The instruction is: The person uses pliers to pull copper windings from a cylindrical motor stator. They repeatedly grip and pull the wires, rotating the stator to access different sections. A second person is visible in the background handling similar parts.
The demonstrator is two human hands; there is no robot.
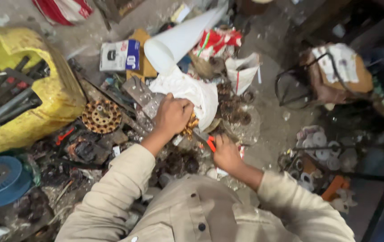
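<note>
At the frame's centre, the left hand point(172, 115) clamps the white cloth point(192, 92) over a copper-wound part point(190, 127), and the right hand point(226, 153), closed on red-handled pliers point(210, 142), should work close while that grip holds firm.

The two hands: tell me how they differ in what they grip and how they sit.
The left hand is clenched over a copper-wound part beside the white cloth; the right hand grips a red-handled tool. The left hand reaches farther out into the clutter; the right hand sits closer to the body. Both come from beige sleeves and work at the same spot.
</note>
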